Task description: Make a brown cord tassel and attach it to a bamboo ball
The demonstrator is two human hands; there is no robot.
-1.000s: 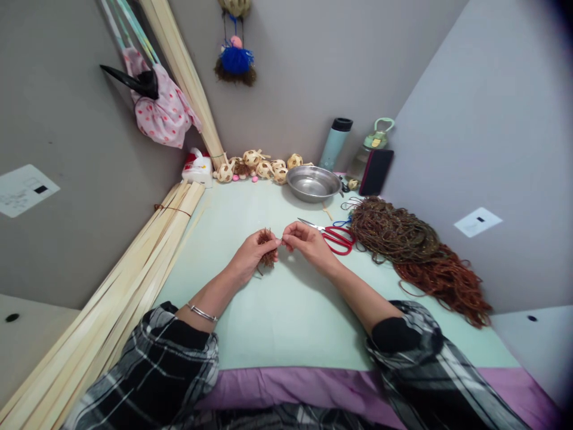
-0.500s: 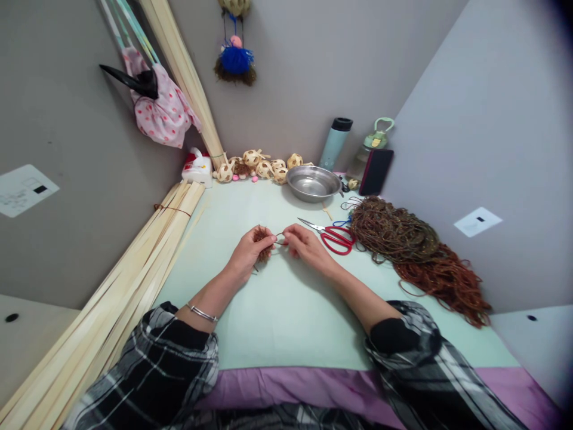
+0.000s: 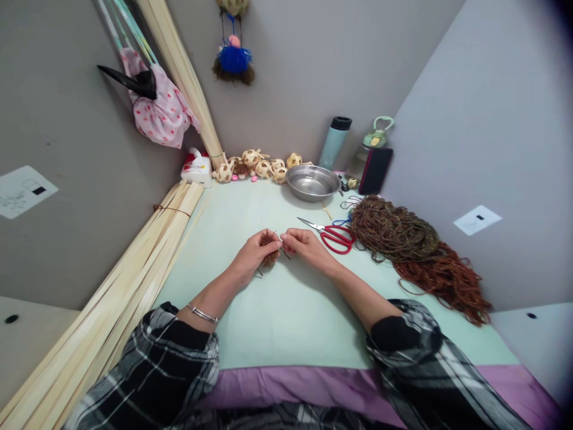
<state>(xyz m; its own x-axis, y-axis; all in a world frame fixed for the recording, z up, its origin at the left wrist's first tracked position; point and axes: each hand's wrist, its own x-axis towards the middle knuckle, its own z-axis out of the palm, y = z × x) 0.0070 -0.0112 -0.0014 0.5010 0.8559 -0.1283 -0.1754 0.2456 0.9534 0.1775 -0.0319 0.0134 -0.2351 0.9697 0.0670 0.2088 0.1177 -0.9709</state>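
A small tuft of brown yarn (image 3: 270, 254), like a tassel or pompom, is gripped in my left hand (image 3: 251, 255); its thumb presses against the top. Close beside it, my right hand (image 3: 303, 243) pinches a thin brown strand (image 3: 285, 254) that comes off the tuft. The fingertips of both hands nearly meet. Part of the tuft is covered by the left fingers. Red-handled scissors (image 3: 336, 238) lie to the right of my right hand, blades pointing left.
Brown and rust yarn hanks (image 3: 394, 230) lie on the right. A metal bowl (image 3: 308, 185), woven balls (image 3: 264, 169), a tissue pack (image 3: 197, 170), a bottle (image 3: 335, 143) and a phone (image 3: 376, 172) line the back. Pale wood strips (image 3: 134, 269) run along the left edge.
The loop of strand that stood between my hands is drawn in small, and my fingertips are closer together. My left hand has shifted slightly right with the tuft.
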